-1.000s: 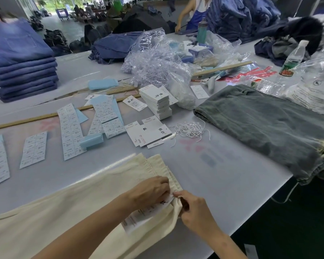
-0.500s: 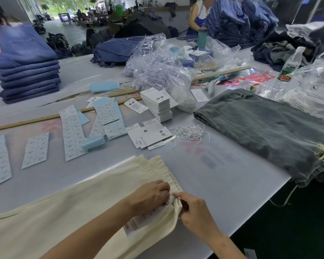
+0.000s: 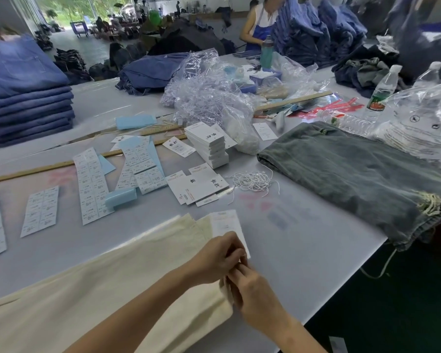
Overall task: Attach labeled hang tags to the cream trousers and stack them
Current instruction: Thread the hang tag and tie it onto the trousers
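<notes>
While the tag is being fastened: both hands meet at the near right corner of the cream trousers.

Left hand: fingers curled, pinching at something small where the hang tag meets the cloth; exactly what is pinched, string or tag edge, too small to tell.

Right hand: fingers curled against the left, tips touching it at the same spot, gripping the trouser edge or the string; cannot be separated in this view.

Hang tag: white card, standing out past the left hand toward the far side, lying partly on the cream cloth and partly on the table.

Cream trousers: spread flat along the near edge, running off to the near left, waistband end under the hands.

Supplies: loose white strings in a tangle just beyond; stack of blank hang tags farther off; a few loose tags between; sticker sheets to the left.

Other garments: grey-green trousers folded to the right; blue jeans stack far left.

Done, by judgement: tag labelled and brought to the garment.

Left: securing the loop, then folding and stacking; no cream stack visible yet, so likely early in the batch.
</notes>
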`<state>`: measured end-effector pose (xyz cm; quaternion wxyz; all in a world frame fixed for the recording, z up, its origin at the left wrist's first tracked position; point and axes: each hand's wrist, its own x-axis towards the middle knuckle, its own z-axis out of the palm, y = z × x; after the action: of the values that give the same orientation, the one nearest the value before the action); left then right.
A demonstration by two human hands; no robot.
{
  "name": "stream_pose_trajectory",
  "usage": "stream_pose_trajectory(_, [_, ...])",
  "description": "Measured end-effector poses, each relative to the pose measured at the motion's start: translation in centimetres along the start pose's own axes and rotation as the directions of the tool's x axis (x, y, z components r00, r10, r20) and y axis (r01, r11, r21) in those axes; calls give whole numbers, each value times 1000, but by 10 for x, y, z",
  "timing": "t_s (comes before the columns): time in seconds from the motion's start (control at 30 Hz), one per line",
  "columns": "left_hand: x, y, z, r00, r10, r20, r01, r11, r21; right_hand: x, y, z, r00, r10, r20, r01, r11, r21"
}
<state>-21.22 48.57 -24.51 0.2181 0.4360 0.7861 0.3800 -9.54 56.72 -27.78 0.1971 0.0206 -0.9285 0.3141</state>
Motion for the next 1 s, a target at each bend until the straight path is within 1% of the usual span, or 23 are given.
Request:
stream_pose_trajectory(0.03, [3, 1, 1, 1000, -5, 18, 5, 1000, -8, -5, 2, 0, 999, 44, -29, -42, 997, 63])
stream_pose_trajectory(0.07, [5, 1, 3, 999, -20, 26, 21, 999, -37, -10, 5, 0, 987, 143, -74, -128, 975, 182])
stream_pose_trajectory(0.1, [7, 0, 4, 999, -40, 31, 43, 995, -91, -15, 7, -2, 951, 292, -98, -240, 903, 357])
stream_pose_trajectory(0.13, [7, -2, 5, 997, -65, 38, 71, 984, -161, -19, 10, -4, 890, 451, -74, -343, 767, 542])
stream_pose_trajectory(0.17, [6, -3, 7, 995, -90, 53, 100, 967, -237, -21, 14, -7, 810, 586, -29, -408, 598, 690])
stream_pose_trajectory(0.2, [4, -4, 9, 992, -102, 71, 119, 949, -293, -22, 18, -9, 738, 674, 17, -425, 446, 788])
stream_pose_trajectory(0.23, [2, -4, 11, 991, -105, 81, 126, 935, -331, -23, 22, -11, 690, 721, 68, -418, 320, 850])
stream_pose_trajectory(0.3, [0, -5, 15, 991, -108, 73, 127, 924, -359, -21, 24, -15, 638, 750, 174, -390, 120, 913])
stream_pose_trajectory(0.33, [0, -6, 16, 991, -122, 60, 136, 917, -374, -20, 23, -16, 629, 747, 217, -377, 49, 925])
stream_pose_trajectory(0.4, [-1, -8, 16, 985, -170, 40, 171, 891, -420, -20, 22, -17, 616, 734, 286, -372, -49, 927])
stream_pose_trajectory(0.47, [-2, -8, 15, 979, -202, 30, 194, 879, -435, -18, 21, -18, 607, 724, 328, -377, -101, 921])
stream_pose_trajectory(0.53, [-2, -7, 15, 977, -212, 25, 203, 882, -426, -16, 22, -18, 597, 723, 349, -377, -131, 917])
stream_pose_trajectory(0.63, [-2, -6, 14, 975, -220, 41, 219, 898, -382, -12, 22, -21, 581, 734, 351, -330, -182, 926])
stream_pose_trajectory(0.7, [-2, -6, 15, 976, -210, 57, 217, 909, -357, -10, 25, -23, 571, 744, 347, -311, -196, 930])
stream_pose_trajectory(0.8, [-3, -5, 16, 978, -203, 57, 210, 915, -343, -9, 27, -24, 570, 741, 354, -323, -195, 926])
stream_pose_trajectory(0.87, [-3, -4, 17, 979, -199, 43, 201, 919, -340, -9, 27, -24, 580, 741, 337, -323, -171, 931])
stream_pose_trajectory(1.0, [-3, -1, 18, 982, -188, -12, 174, 928, -329, -9, 29, -27, 626, 751, 213, -329, 7, 944])
